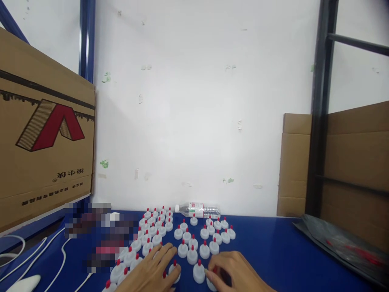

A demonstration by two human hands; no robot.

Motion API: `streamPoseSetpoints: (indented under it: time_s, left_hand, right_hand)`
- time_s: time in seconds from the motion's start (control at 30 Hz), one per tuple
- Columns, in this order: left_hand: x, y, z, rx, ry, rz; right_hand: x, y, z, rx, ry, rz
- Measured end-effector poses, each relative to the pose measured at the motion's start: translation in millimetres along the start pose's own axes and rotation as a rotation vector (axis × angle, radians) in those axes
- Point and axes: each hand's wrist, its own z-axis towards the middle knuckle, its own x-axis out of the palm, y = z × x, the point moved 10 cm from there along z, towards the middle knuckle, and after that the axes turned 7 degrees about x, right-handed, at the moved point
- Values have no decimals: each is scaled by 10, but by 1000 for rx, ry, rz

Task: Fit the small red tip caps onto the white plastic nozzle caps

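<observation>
Many white round caps with red pointed tips stand upright on the blue table. My left hand (pixel 154 267) reaches over the left group of caps (pixel 157 238) with fingers stretched out and apart. Its thumb lies against a white cap (pixel 174 272), and part of another shows under the palm. My right hand (pixel 234 269) is curled, thumb and forefinger bent around a white cap (pixel 210 284) at the bottom of the view; the fingers hide most of it. A white cap (pixel 199 272) stands just left of that hand. More caps (pixel 204 250) are loosely spread beyond both hands.
A clear plastic bottle (pixel 197 210) lies against the white wall. At left are a printed cardboard box (pixel 45 134), white cables (pixel 63 253) and a blurred-out patch. A dark plastic bag (pixel 343 247) lies at right on the blue table (pixel 267 243), near cardboard (pixel 294 162) and a metal post (pixel 317 121).
</observation>
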Motion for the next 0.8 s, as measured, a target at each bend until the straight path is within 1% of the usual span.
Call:
streamPoseSetpoints:
  time_s: [0.1, 0.13, 0.17, 0.2, 0.27, 0.33, 0.37, 0.43, 0.5, 0.57, 0.6, 0.67, 0.73, 0.8]
  left_hand:
    - [21, -57, 122, 6, -63, 13]
    - [29, -88, 182, 6, -91, 17]
    - [11, -158, 249, 38, -149, 16]
    - [20, -223, 323, 61, -183, 21]
    - [63, -381, 469, 126, -234, 45]
    - [157, -502, 586, 168, -247, 58]
    - [219, -542, 623, 182, -244, 58]
    - [347, -582, 643, 201, -241, 56]
    - [457, -569, 606, 202, -252, 55]
    - [529, -536, 547, 197, -273, 50]
    - [559, -522, 522, 193, -274, 45]
    - [603, -504, 493, 176, -267, 30]
    - [612, -493, 480, 144, -270, 9]
    - [590, -466, 470, 93, -288, -28]
  right_hand:
    - [36, 66, -13, -25, 45, 20]
    - [19, 80, -16, -37, 38, 21]
    - [-25, 81, -16, -47, 12, 24]
    - [-100, 60, -12, -48, -37, 29]
    - [-325, -54, 2, -21, -185, 34]
    - [-571, -254, 14, 34, -345, 22]
    - [-668, -371, 22, 61, -405, 12]
    - [-761, -622, 61, 104, -450, 13]
    - [-721, -909, 120, 179, -420, 44]
    - [-579, -1153, 174, 262, -345, 98]
    - [-498, -1221, 193, 282, -311, 131]
    - [-353, -1241, 220, 288, -262, 189]
    - [-261, -1154, 236, 269, -246, 216]
    - [-224, -1056, 244, 261, -255, 230]
